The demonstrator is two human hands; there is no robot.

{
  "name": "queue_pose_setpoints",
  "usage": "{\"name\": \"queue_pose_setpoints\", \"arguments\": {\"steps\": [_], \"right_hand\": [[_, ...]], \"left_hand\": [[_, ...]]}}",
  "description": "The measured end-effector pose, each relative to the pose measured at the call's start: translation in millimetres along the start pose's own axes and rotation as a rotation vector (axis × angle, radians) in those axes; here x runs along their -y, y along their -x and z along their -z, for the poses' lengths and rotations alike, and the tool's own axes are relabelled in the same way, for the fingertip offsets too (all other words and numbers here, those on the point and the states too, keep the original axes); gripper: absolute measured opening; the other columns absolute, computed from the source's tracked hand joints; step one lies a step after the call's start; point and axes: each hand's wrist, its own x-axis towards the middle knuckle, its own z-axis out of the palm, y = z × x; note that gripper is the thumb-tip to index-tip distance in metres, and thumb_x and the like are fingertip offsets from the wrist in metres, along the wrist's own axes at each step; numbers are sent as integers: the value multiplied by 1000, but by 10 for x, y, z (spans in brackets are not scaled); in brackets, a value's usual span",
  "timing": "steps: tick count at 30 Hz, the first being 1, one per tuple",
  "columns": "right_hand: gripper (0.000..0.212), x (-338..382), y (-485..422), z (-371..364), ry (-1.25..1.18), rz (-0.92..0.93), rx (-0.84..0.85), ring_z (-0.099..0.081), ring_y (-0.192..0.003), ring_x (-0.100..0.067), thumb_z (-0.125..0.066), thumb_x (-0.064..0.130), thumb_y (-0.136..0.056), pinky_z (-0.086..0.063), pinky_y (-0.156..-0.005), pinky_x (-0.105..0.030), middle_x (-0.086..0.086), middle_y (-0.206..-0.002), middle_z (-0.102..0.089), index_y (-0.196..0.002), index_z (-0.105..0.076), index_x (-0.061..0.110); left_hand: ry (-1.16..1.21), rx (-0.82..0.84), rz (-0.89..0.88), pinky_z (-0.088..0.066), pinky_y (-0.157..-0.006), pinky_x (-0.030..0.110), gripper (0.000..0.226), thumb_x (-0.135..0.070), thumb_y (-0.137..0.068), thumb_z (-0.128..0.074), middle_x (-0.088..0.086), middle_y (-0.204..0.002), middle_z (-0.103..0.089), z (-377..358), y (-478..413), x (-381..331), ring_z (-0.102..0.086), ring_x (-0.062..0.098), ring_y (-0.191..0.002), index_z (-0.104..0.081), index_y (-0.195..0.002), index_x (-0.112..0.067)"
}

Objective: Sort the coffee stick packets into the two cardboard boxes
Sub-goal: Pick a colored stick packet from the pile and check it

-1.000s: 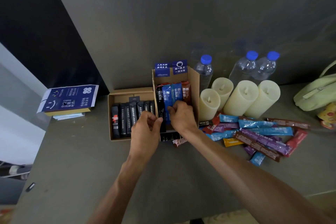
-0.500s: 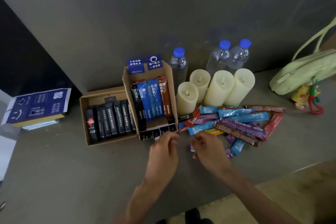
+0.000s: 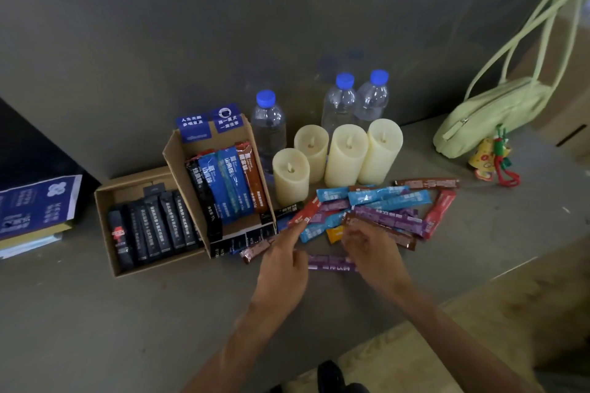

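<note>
Lying at the far left of the grey table (image 3: pixel 95 313) is a blue printed carton (image 3: pixel 35 201) on a small stack. Next stands a low cardboard box (image 3: pixel 105 195) filled with a row of black packets (image 3: pixel 159 223). Touching its right side is a taller cardboard box (image 3: pixel 174 150), in which leaning packets (image 3: pixel 230 182) of black, blue and brown rest against the back wall. Behind and to the right stand three water bottles (image 3: pixel 268 124) and four candles (image 3: pixel 346 153). In front of the candles the loose packets (image 3: pixel 389 201) lie heaped in blue, purple, red and brown. Both bare forearms come up from the bottom edge. The left hand (image 3: pixel 281 262) is back-up, its index finger straight and aimed at a red packet (image 3: pixel 306 212), its thumb at the left end of a purple packet (image 3: pixel 329 263) that lies just in front of the heap. The right hand (image 3: pixel 370 252) hovers with its fingers curled downward, and the purple packet's right end disappears under it. Blur hides whether either hand actually pinches that packet. A green bag (image 3: pixel 491 115) sits at the far right.
</note>
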Motion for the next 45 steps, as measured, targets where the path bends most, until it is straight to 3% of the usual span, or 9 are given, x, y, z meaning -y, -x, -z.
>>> {"name": "queue_pose_setpoints", "arguments": {"steps": [4,8,12,16,22,29,37,41,45], "right_hand": [[31,67,-94,88,109,259,-25,-56,-117,-4,-63,25,-96,-45,-104,-31,6,-129,-64,-127,-65,22],[46,310,-158,158,176,379,221,-25,-141,3,-55,38,-99,-20,-118,-27,18,-150,-40,-144,-47,34],[22,547,-90,113,16,315,432,-58,-103,14,-65,27,-95,-45,-88,-9,26,-106,-66,-113,-67,38],[13,629,8,35,-338,146,479,-70,-82,-1,-71,13,-90,-53,-72,-16,15,-85,-75,-90,-73,26],[10,619,17,-84,-437,57,432,-72,-85,-10,-73,12,-88,-57,-75,-23,6,-90,-76,-85,-72,22],[11,608,1,-154,-310,160,437,-71,-89,-6,-72,17,-88,-58,-77,-22,6,-96,-75,-99,-73,20],[11,668,-88,-347,-234,269,393,-72,-81,-7,-74,11,-87,-57,-74,-23,8,-88,-76,-90,-74,22],[11,690,-146,-444,-229,250,324,-70,-86,-3,-72,21,-90,-56,-78,-22,11,-91,-74,-96,-71,30],[12,708,-232,-495,-245,165,255,-70,-81,-5,-70,21,-91,-56,-78,-28,5,-85,-73,-99,-68,29]], "left_hand": [[-129,-132,-199,-37,-82,0,46,-3,-92,-52,-16,-116,-63,244,203,-26,-55,-7,-99,-60,-128,-30],[-99,-224,-290,-46,-76,9,24,-11,-91,-65,-22,-100,-63,487,216,-89,-59,-5,-94,-64,-104,-31],[108,-268,-182,-50,-75,11,21,-7,-87,-69,-19,-94,-69,648,152,-117,-66,1,-92,-65,-92,-27],[300,-318,-50,-51,-71,13,23,-2,-91,-63,-13,-91,-70,682,92,-130,-68,7,-88,-64,-100,-24],[489,-350,115,-59,-79,35,38,-6,-88,-69,-2,-94,-73,593,67,-117,-71,12,-90,-50,-115,-26],[495,-335,178,-59,-81,47,10,-10,-91,-66,-1,-85,-75,492,24,-35,-74,17,-81,-67,-87,-18],[431,-318,200,-60,-81,39,8,-10,-90,-68,-4,-86,-75,513,50,130,-73,11,-82,-67,-89,-18],[321,-398,197,-55,-69,15,6,-15,-94,-62,-9,-86,-72,662,-59,104,-69,2,-81,-65,-93,-20],[-3,-489,146,-57,-74,29,4,-15,-96,-56,-5,-96,-67,778,-402,108,-65,8,-85,-59,-98,-18]]}}
